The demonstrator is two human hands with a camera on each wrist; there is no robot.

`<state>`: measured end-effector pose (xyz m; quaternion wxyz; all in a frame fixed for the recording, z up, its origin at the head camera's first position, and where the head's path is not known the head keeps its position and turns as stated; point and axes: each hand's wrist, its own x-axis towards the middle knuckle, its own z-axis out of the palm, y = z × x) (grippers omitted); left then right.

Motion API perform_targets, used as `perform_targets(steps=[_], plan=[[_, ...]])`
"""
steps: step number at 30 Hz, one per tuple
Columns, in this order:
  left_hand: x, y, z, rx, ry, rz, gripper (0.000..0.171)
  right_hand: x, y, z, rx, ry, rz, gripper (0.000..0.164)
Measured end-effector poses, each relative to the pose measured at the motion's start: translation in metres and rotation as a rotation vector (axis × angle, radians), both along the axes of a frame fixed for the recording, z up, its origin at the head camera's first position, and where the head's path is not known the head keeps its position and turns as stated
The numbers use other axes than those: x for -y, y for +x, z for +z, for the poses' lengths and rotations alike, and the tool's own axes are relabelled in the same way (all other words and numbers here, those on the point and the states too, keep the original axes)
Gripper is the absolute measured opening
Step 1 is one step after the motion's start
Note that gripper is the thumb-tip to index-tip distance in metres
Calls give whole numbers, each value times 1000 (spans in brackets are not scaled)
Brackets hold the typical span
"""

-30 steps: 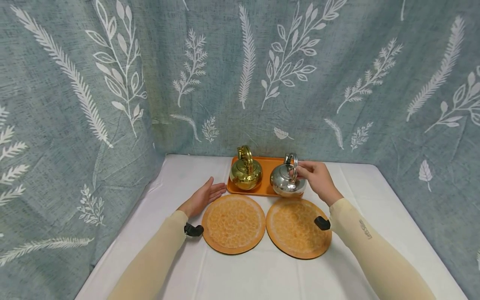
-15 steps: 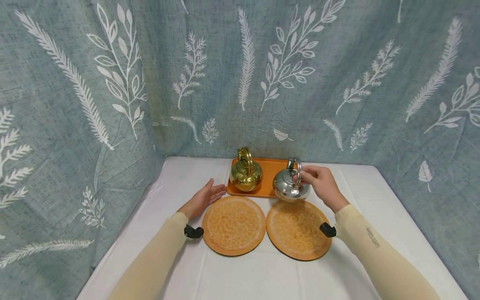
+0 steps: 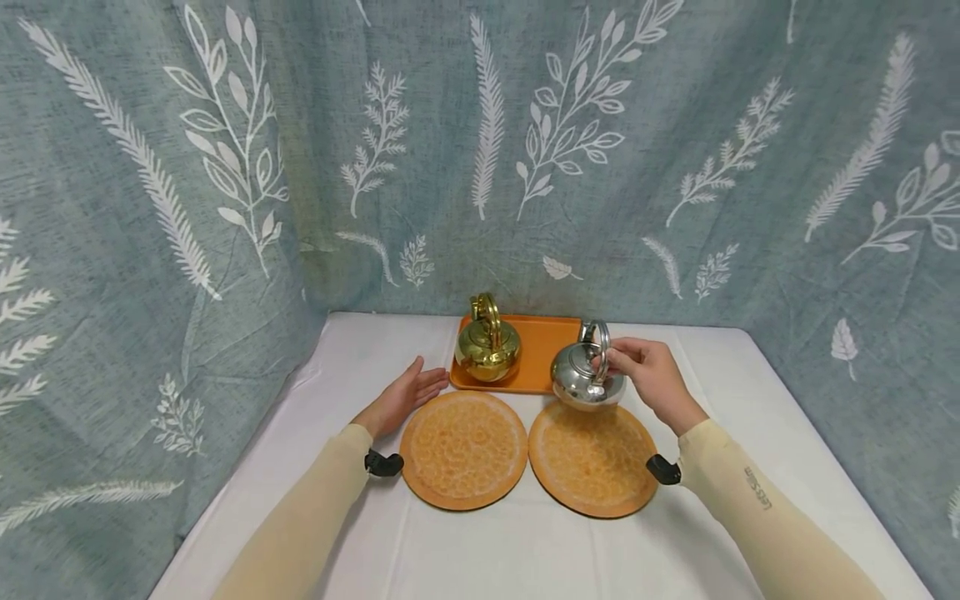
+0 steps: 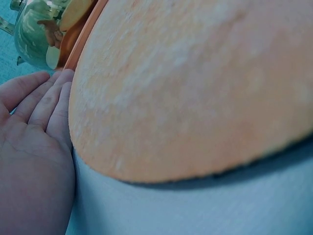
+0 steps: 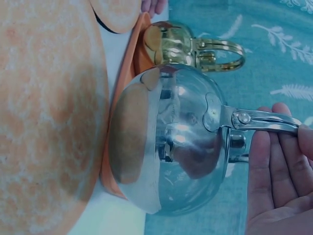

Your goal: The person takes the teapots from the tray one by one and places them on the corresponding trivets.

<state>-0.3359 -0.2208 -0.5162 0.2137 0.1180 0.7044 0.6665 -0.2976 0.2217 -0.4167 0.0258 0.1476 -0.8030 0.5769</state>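
Observation:
My right hand (image 3: 654, 382) grips the upright loop handle of a silver teapot (image 3: 583, 379) in the head view. The teapot hangs over the front right corner of an orange tray (image 3: 542, 354) and the back edge of the right round mat. In the right wrist view, the fingers (image 5: 281, 171) curl around the handle of the silver teapot (image 5: 171, 142). A gold teapot (image 3: 487, 350) stands on the tray's left side. My left hand (image 3: 399, 402) lies with straight fingers at the tray's front left corner, beside the left round mat; the left wrist view shows its palm (image 4: 34, 161).
Two round orange-patterned mats, a left mat (image 3: 465, 450) and a right mat (image 3: 592, 458), lie side by side before the tray. A white cloth (image 3: 510, 554) covers the table. Patterned blue-green curtains (image 3: 450, 167) enclose the back and sides.
My right hand has carried the silver teapot off the tray's right side, toward me and slightly right. The left hand and gold teapot have stayed in place.

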Motion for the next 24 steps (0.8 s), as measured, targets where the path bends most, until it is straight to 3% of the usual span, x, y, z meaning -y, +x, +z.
perform_targets(steps=[13, 24], plan=[[4, 3, -2, 25, -15, -1, 107, -3, 12, -7, 19, 22, -26, 33], [4, 1, -1, -3, -16, -9, 104, -9, 26, -10, 3, 28, -25, 34]])
